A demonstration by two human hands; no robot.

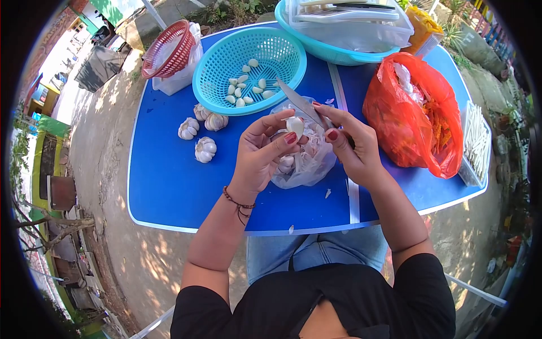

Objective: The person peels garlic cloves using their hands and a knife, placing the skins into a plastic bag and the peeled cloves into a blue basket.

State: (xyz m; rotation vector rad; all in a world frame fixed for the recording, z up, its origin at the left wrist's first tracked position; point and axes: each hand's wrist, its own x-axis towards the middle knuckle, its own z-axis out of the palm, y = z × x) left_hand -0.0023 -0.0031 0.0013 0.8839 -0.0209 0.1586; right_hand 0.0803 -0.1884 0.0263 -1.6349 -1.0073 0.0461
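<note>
left hand (264, 151): grip pinching a garlic clove (294, 125), center frame
right hand (349, 141): grip wrapped round a knife (302, 104)
below: clear bag (307, 161) on the blue surface (169, 186)

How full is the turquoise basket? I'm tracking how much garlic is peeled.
Mostly empty: the turquoise basket holds only a handful of peeled cloves on its bottom.

On the table (169, 192), the basket (249, 70) with peeled cloves (247, 87) stands behind the clear bag (307, 161). Four garlic bulbs (205, 149) lie left of this bag, and the large bag (415, 116) lies to its right. The tub (333, 51) stands at the far edge.
</note>
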